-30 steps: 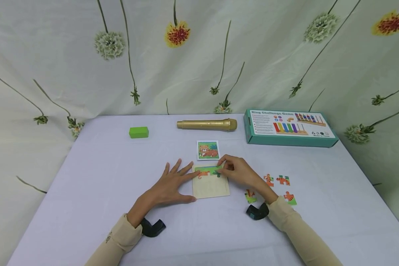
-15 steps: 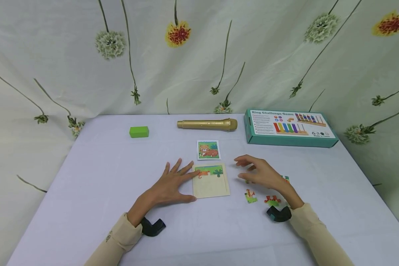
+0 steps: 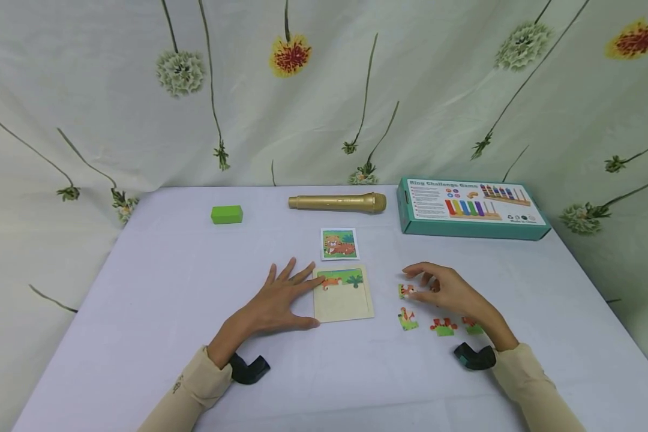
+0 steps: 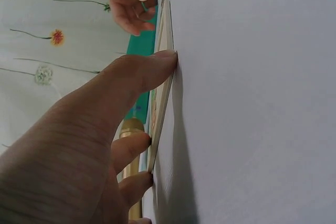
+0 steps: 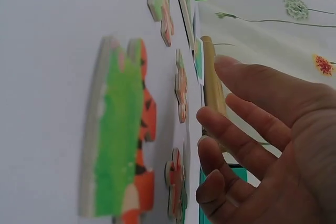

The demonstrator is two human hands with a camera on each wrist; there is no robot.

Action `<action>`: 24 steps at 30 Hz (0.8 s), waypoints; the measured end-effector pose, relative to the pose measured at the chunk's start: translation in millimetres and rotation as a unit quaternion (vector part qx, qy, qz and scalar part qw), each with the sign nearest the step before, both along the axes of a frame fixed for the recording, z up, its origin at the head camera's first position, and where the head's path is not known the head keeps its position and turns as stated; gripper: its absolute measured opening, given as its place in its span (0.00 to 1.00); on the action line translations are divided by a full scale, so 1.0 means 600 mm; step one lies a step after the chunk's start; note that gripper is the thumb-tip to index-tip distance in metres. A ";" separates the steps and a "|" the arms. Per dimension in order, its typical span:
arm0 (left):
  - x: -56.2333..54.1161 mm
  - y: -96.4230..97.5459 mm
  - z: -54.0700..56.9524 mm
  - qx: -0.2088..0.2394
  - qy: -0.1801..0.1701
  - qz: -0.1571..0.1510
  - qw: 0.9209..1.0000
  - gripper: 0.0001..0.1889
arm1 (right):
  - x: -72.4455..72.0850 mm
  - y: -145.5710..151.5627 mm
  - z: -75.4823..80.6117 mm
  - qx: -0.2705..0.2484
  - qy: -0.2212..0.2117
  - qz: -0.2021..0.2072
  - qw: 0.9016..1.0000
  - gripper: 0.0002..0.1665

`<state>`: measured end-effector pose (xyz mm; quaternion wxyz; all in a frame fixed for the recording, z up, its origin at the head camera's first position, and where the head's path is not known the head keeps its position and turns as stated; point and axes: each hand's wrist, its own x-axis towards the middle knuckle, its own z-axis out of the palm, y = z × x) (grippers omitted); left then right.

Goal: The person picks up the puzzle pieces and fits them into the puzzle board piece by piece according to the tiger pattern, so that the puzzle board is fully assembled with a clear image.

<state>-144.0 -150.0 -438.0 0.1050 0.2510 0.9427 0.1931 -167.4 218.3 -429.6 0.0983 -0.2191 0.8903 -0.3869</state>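
My left hand [image 3: 278, 303] lies with spread fingers at the left side of a square wooden puzzle board [image 3: 341, 309], thumb and fingertips at its edge. Joined puzzle pieces [image 3: 352, 277] with green and an orange animal line the board's top; its lower part is bare wood. To the right, my right hand [image 3: 448, 294] hovers over loose puzzle pieces, fingers loosely bent, holding nothing. Its thumb is beside a tiger-face puzzle piece [image 3: 404, 291]. Nearer me lie a green-and-orange piece [image 3: 407, 320] and a red-and-green piece [image 3: 443, 327]. Other pieces are partly hidden under that hand.
Just beyond the board is a small tiger picture card [image 3: 339, 245]. Farther back lie a gold toy microphone [image 3: 337, 203], a green block [image 3: 227, 215] and a teal Ring Challenge Game box [image 3: 475, 228]. A flowered cloth [image 3: 302, 120] hangs behind the table.
My right hand has let go at the board's top right corner and moved right, over the loose pieces. The left hand has stayed in place at the board.
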 end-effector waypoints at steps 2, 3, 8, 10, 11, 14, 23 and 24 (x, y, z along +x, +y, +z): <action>0.000 0.000 0.000 0.002 0.000 0.000 1.000 0.46 | 0.000 0.003 -0.002 0.004 -0.002 0.000 1.000 0.26; 0.000 0.000 0.000 0.003 0.000 0.000 1.000 0.46 | 0.001 0.003 -0.003 0.007 -0.002 0.001 1.000 0.25; 0.000 0.000 -0.001 -0.002 0.001 -0.002 1.000 0.46 | 0.001 0.000 -0.003 0.043 -0.003 0.005 0.999 0.22; 0.000 0.000 -0.001 -0.005 0.002 0.000 1.000 0.46 | 0.000 -0.003 -0.003 0.057 0.000 0.007 0.998 0.20; 0.000 0.000 -0.001 -0.005 0.001 0.000 1.000 0.46 | 0.000 -0.005 -0.003 0.061 0.003 0.008 0.998 0.19; 0.000 0.001 -0.001 -0.007 0.002 0.002 1.000 0.46 | -0.001 -0.010 -0.003 0.071 0.018 0.012 0.997 0.18; -0.001 0.002 -0.002 -0.013 0.003 0.003 1.000 0.46 | -0.002 -0.024 -0.003 0.079 0.049 0.036 0.995 0.12; -0.001 0.002 -0.002 -0.013 0.004 0.003 1.000 0.46 | -0.002 -0.025 -0.004 0.082 0.048 0.036 0.995 0.12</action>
